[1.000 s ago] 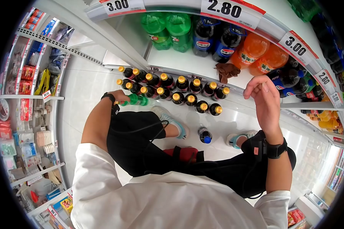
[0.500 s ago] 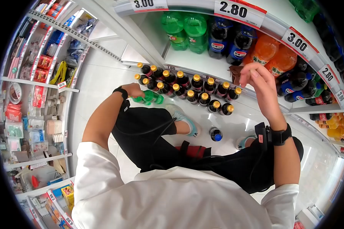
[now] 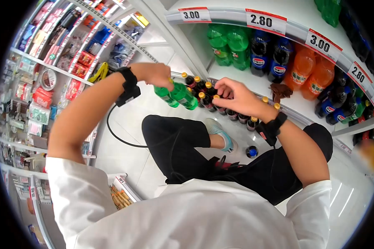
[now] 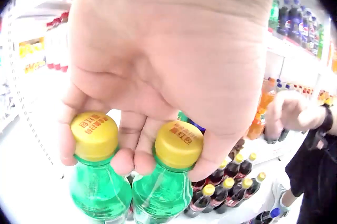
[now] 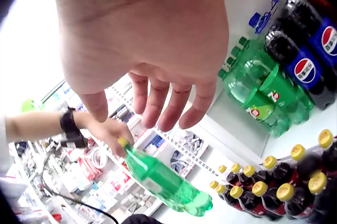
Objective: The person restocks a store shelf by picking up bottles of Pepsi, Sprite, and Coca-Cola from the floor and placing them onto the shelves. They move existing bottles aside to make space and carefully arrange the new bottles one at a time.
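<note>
- The shelf point(image 3: 248, 81) sits farther right in the head view than half a second ago; large green, dark and orange bottles fill this part of it.
- The dark bottles point(image 3: 207, 103) stand in rows on the floor point(image 3: 131, 120) at the shelf's foot and look undisturbed.
- The green bottles point(image 3: 184, 96), a pair, have risen and hang tilted at the rows' left end, apparently clear of the floor. This reads as the carrying part of the work, release not yet made.
- The left hand point(image 3: 156, 74) has come up with them, fingers and thumb pinching both at the top.
- The right hand point(image 3: 241, 98) has swung from the shelf front to above the rows, fingers loosely bent and parted, holding nothing, so free to help; whether it brushes a dark bottle is hard to tell.
- Yellow caps point(image 4: 179, 142) take the left hand's grip.
</note>
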### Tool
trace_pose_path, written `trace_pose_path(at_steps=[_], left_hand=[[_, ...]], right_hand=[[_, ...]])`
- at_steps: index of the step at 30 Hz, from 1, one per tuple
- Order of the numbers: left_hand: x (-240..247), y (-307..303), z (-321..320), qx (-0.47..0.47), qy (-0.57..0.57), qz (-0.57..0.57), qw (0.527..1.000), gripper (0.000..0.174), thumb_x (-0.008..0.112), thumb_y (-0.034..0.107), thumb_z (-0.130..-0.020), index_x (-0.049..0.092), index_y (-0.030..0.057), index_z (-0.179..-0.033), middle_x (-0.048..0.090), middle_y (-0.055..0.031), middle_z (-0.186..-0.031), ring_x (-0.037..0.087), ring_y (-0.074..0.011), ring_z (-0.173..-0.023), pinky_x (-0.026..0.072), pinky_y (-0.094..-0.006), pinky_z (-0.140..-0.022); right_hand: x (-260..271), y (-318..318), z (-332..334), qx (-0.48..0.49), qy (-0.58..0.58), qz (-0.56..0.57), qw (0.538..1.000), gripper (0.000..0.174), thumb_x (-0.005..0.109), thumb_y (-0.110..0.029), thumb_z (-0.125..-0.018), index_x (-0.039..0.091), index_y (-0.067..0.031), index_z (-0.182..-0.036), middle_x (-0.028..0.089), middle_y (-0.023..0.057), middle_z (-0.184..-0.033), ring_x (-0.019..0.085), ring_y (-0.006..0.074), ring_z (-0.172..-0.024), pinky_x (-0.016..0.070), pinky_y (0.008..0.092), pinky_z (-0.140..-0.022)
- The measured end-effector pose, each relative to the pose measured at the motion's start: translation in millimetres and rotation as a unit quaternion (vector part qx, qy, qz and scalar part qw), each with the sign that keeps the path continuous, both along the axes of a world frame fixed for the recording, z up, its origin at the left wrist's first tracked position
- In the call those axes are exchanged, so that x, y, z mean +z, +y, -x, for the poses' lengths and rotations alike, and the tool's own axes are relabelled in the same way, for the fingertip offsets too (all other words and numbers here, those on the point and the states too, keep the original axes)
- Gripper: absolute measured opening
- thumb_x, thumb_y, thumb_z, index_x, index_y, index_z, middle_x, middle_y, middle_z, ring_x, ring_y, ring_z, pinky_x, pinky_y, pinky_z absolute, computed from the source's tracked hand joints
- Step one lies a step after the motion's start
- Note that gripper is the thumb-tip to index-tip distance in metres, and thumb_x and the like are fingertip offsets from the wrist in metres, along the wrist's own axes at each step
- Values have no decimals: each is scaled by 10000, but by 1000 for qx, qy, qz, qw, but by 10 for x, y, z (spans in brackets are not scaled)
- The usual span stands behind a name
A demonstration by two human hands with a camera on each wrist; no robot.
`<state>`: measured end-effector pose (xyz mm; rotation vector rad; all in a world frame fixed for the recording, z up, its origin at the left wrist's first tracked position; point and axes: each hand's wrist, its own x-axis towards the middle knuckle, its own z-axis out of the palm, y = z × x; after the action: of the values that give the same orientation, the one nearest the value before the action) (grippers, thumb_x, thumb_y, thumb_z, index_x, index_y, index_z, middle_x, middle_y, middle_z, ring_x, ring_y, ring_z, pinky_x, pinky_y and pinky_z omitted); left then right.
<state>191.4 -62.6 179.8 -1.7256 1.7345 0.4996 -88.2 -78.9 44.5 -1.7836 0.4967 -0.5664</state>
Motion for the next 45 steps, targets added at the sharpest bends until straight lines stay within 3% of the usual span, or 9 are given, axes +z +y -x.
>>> trace_pose_path(at_steps=[4, 7, 12, 14, 20, 24, 29, 38, 45], left_hand=[[838, 169, 609, 64, 42, -2, 997, 431, 674, 404, -768, 574, 33, -571, 504, -9, -532, 488, -120, -457, 379, -285, -434], [1256, 299, 988, 51, 61, 28, 996, 459, 674, 415, -776, 544, 30, -563, 488, -4, -529, 478, -126, -458, 385, -281, -446], [1573, 344, 1400, 18, 75, 55, 995, 521, 693, 497, -783, 543, 38, -587, 483, 6, -544, 482, -119, -481, 386, -266, -469], [1678, 356, 1433, 26, 92, 69, 993, 514, 734, 490, -777, 538, 51, -595, 512, 4, -561, 495, -101, -495, 375, -251, -469], [1970, 400, 1401, 32, 149, 103, 983, 324, 794, 170, -739, 490, 79, -675, 569, 13, -616, 536, -57, -519, 334, -217, -456], [2156, 367, 1385, 19, 161, 188, 969, 304, 754, 86, -745, 456, 99, -685, 563, 30, -632, 548, -54, -513, 305, -205, -442], [2296, 329, 1422, 28, 171, 247, 953, 263, 743, 108, -775, 481, 123, -754, 545, 60, -662, 535, -31, -521, 301, -189, -443], [2341, 212, 1453, 30, 361, 340, 868, 180, 661, 156, -871, 638, 119, -1046, 591, 78, -865, 375, 12, -562, 286, -166, -475], [2094, -35, 1528, -36, 551, 310, 774, 315, 577, 349, -947, 597, 103, -1143, 644, -3, -1099, 570, -77, -926, 456, -257, -818]], right_hand=[[-106, 205, -333, -26, -69, 97, 993, 827, 851, -290, -693, 415, -25, -1343, 533, 163, -1248, 532, 263, -1159, 432, 363, -992], [-42, 303, -430, -43, -108, 117, 986, 803, 850, -280, -691, 438, -15, -1327, 559, 176, -1246, 562, 267, -1146, 449, 367, -972], [285, 289, -204, -35, -103, -111, 988, 692, 845, -165, -685, 505, 3, -1264, 666, 117, -1088, 633, 181, -1005, 495, 339, -887], [249, 214, -189, -46, -234, 13, 971, 633, 831, -113, -705, 516, 10, -1240, 667, 90, -1089, 619, 139, -1016, 491, 325, -893], [490, 101, 86, 50, -287, -317, 903, 542, 748, -50, -779, 507, -1, -1262, 638, 99, -1118, 625, 178, -982, 503, 343, -896], [442, 50, 174, 132, -264, -444, 846, 553, 663, -236, -865, 462, 7, -1319, 586, 147, -1184, 615, 238, -1007, 512, 402, -896], [490, 74, 157, 168, -339, -484, 789, 602, 605, -305, -887, 410, 33, -1345, 508, 230, -1346, 540, 331, -1222, 477, 431, -993], [762, 52, 392, 152, -387, -420, 807, 605, 600, -281, -878, 396, 41, -1348, 445, 256, -1409, 452, 359, -1323, 423, 432, -1057], [912, 50, 639, 148, -433, -386, 801, 508, 656, -312, -821, 493, -53, -1226, 433, 327, -1365, 373, 490, -1341, 498, 424, -958]])
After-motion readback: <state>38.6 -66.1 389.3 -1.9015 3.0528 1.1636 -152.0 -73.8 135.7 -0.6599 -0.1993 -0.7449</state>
